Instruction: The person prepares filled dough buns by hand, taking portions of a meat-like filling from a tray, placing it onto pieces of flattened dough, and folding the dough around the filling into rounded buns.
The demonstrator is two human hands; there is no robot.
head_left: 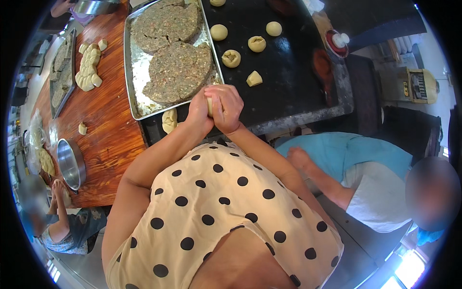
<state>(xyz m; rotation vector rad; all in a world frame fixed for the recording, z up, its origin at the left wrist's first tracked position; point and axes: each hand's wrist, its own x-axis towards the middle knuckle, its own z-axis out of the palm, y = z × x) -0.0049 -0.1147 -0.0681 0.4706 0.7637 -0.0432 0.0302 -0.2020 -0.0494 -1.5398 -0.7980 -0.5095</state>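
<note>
A pale piece of dough (210, 107) shows between my two hands, mostly covered by them. My left hand (198, 111) cups it from one side, and the fingers of my right hand (227, 106) curl round it from the other. Just beyond them lies a metal tray (136, 86) bearing large slabs of brown, speckled filling (179, 72). Beside my left wrist rests another lump of dough (169, 120). To the right, on the black surface (288, 72), sit a round dough ball (274, 29), a pleated, open-topped one (231, 59) and a small cut piece (254, 78).
A wooden table (113, 120) at left holds cut dough pieces (88, 67), a second tray of filling (62, 72) and a metal bowl (71, 164). One person in a blue apron (346, 149) stands close at right; another person's hands (58, 192) work at far left.
</note>
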